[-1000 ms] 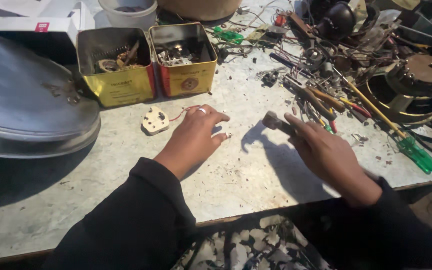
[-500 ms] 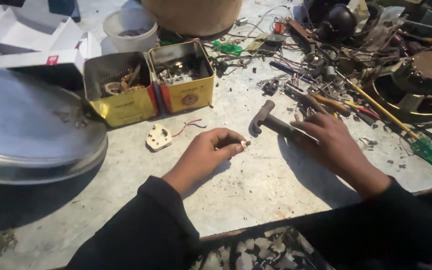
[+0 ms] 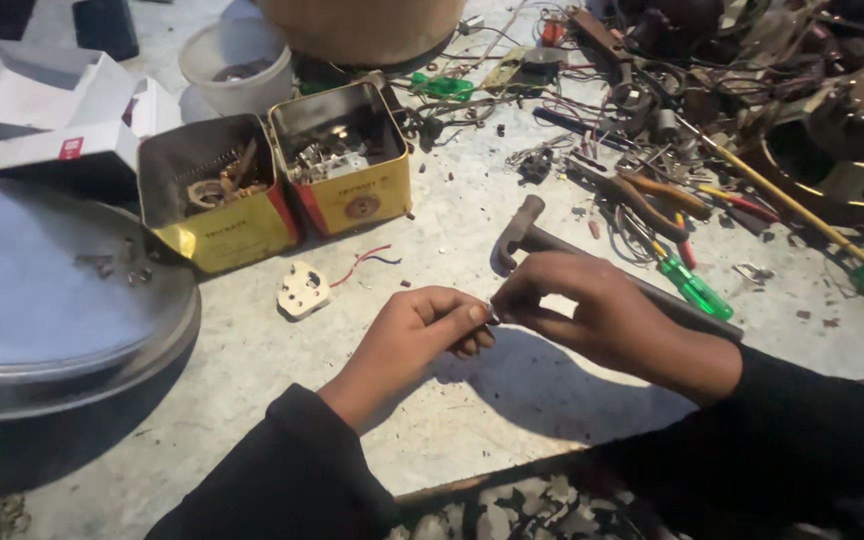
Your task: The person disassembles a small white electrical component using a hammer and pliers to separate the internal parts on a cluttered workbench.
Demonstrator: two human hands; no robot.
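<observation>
My left hand [image 3: 420, 332] and my right hand [image 3: 592, 310] meet fingertip to fingertip over the grey tabletop [image 3: 472, 420]. Between them they pinch a tiny piece [image 3: 492, 313], too small to make out. A dark hammer [image 3: 524, 228] lies on the table behind my right hand. Its head points away from me and its handle runs under the hand toward the right. A white plug base [image 3: 304, 291] rests left of my left hand, with a short red and blue wire [image 3: 367, 260] beside it.
Two open yellow tins [image 3: 347, 200] [image 3: 227, 235] holding small parts stand at the back left. A big round metal lid [image 3: 42, 310] fills the left side, with white boxes [image 3: 42, 110] and a white cup [image 3: 232, 60] behind it. Green-handled screwdrivers [image 3: 692, 290], orange pliers [image 3: 667, 195] and tangled wires crowd the back right.
My right hand held the hammer up earlier; the hammer is now down on the table. My right fingertips have come over to join my left hand's on the tiny piece.
</observation>
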